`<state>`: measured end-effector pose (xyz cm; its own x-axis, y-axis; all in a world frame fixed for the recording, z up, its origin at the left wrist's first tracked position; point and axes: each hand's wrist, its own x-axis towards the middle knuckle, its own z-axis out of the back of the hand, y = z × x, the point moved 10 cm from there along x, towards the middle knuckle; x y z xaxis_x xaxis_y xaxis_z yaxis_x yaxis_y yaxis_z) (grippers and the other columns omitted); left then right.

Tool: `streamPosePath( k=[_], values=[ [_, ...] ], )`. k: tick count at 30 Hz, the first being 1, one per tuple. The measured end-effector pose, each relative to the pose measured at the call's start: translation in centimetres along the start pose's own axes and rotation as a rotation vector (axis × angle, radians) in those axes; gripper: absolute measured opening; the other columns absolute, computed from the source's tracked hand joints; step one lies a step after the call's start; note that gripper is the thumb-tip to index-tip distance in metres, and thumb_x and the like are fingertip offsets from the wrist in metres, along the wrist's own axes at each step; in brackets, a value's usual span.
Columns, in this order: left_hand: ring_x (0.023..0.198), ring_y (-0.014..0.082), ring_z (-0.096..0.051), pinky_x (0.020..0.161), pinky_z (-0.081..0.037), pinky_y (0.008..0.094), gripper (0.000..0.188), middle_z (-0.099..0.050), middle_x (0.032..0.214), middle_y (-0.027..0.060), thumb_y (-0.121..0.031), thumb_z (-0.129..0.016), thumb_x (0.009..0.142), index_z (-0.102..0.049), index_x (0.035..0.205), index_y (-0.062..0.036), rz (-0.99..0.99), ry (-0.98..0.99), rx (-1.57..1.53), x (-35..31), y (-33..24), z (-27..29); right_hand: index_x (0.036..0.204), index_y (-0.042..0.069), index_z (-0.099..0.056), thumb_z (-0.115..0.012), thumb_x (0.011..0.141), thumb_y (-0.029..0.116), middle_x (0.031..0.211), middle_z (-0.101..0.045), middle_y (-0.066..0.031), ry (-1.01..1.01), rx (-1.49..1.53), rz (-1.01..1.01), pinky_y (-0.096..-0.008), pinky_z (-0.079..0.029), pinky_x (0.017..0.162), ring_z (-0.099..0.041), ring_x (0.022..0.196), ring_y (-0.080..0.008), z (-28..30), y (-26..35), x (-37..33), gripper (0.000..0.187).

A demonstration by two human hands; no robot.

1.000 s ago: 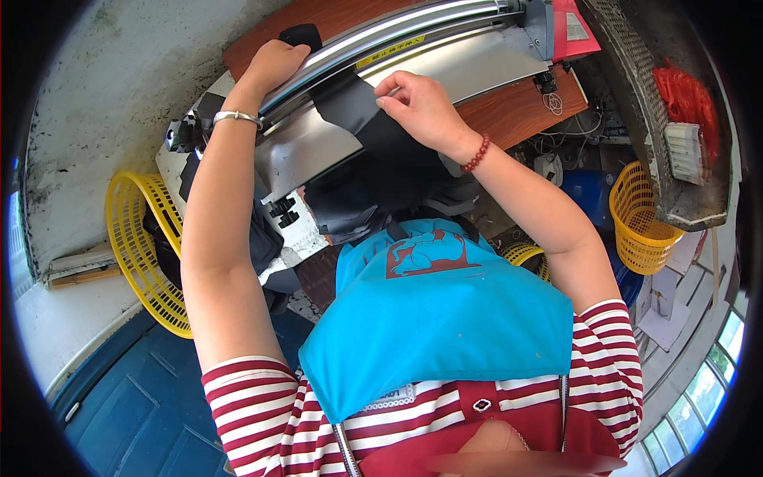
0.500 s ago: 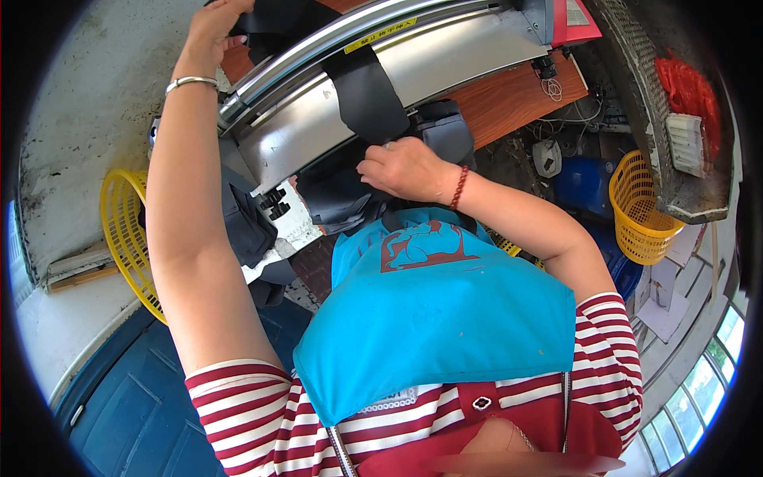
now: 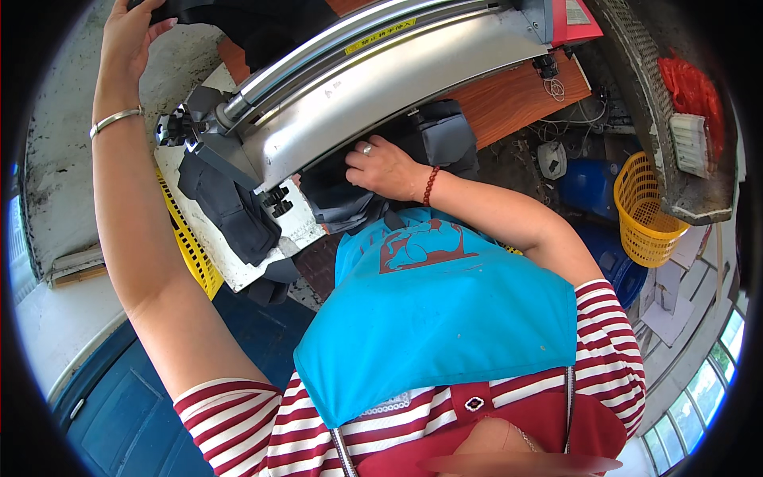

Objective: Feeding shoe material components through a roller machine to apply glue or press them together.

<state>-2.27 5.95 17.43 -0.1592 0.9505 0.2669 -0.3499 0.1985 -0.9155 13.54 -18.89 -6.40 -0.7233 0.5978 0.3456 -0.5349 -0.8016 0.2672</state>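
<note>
At the upper left, my left hand [image 3: 131, 40] is closed on a black flexible sheet [image 3: 254, 20] behind the machine's roller; its fingertips run out of view at the top. My right hand [image 3: 387, 169] lies at a stack of black cut sheets [image 3: 342, 191] in front of the machine, fingers curled in, and what the fingertips grip is hidden. Between the hands stands the machine, with a sloping metal plate [image 3: 318, 119] and a long metal roller [image 3: 318, 60]. More black sheets [image 3: 449, 139] lie folded just right of my right hand.
Black pieces [image 3: 230, 211] hang over a white board [image 3: 298, 226] at left, above a yellow basket [image 3: 191, 238]. A brown wooden tabletop [image 3: 517, 99] extends right of the machine. Farther right are a yellow basket [image 3: 648, 211], a blue drum [image 3: 586, 187] and loose cables [image 3: 576, 119].
My left hand has moved left and outward with the black sheet. The black piece on the metal plate is gone from there. My right hand has shifted slightly left over the stack.
</note>
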Motion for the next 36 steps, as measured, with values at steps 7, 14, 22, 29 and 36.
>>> streamPosePath(
  k=[7,14,22,29,36],
  values=[
    [0.074,0.018,-0.064,0.062,-0.051,0.0317,0.032,-0.065,0.089,0.0094,0.0,-0.054,0.09,-0.069,0.117,-0.0091,-0.471,0.237,0.479,0.2,1.2,-4.0,0.114,0.003,-0.06,-0.071,0.09,0.005,0.088,-0.068,-0.0035,-0.207,1.107,-0.619,-0.0272,-0.051,0.072,-0.064,0.079,-0.0098,7.4,-5.8,-2.6,0.026],
    [0.078,0.0348,-0.068,0.082,-0.052,0.041,0.035,-0.072,0.088,0.0224,-0.032,-0.058,0.084,-0.076,0.086,-0.0012,0.067,0.748,0.762,-5.3,15.7,-11.5,0.11,-0.002,-0.064,-0.065,0.094,0.009,0.088,-0.07,-0.0046,-0.187,0.957,-0.862,-0.024,-0.051,0.075,-0.063,0.082,-0.0069,7.7,-12.0,0.4,0.019],
    [0.073,0.013,-0.066,0.069,-0.053,0.0266,0.021,-0.073,0.086,0.0091,-0.021,-0.071,0.09,-0.075,0.099,-0.0028,0.393,0.694,0.536,-4.4,19.0,-11.3,0.1,0.004,-0.068,-0.071,0.087,0.011,0.085,-0.07,-0.0088,-0.149,0.258,-0.677,-0.0334,-0.053,0.065,-0.069,0.072,-0.0245,11.7,-13.4,0.9,0.015],
    [0.08,0.01,-0.057,0.061,-0.053,0.0244,0.029,-0.065,0.104,0.0001,-0.024,-0.074,0.09,-0.069,0.115,-0.0107,0.499,0.389,0.066,1.6,16.0,-6.3,0.096,0.01,-0.067,-0.075,0.085,0.018,0.085,-0.063,-0.0047,-0.127,0.294,-0.133,-0.0355,-0.054,0.061,-0.066,0.069,-0.0251,8.7,-3.4,-2.1,0.016],
    [0.069,0.0138,-0.054,0.058,-0.044,0.0282,0.013,-0.059,0.086,0.0025,0.0,-0.056,0.09,-0.057,0.1,-0.0084,0.331,0.2,-0.118,1.4,4.2,-1.0,0.098,0.009,-0.069,-0.063,0.082,0.019,0.1,-0.061,-0.0079,-0.129,-0.092,-0.051,-0.0366,-0.052,0.067,-0.065,0.083,-0.0225,0.2,-0.3,-0.5,0.019]
  ],
)
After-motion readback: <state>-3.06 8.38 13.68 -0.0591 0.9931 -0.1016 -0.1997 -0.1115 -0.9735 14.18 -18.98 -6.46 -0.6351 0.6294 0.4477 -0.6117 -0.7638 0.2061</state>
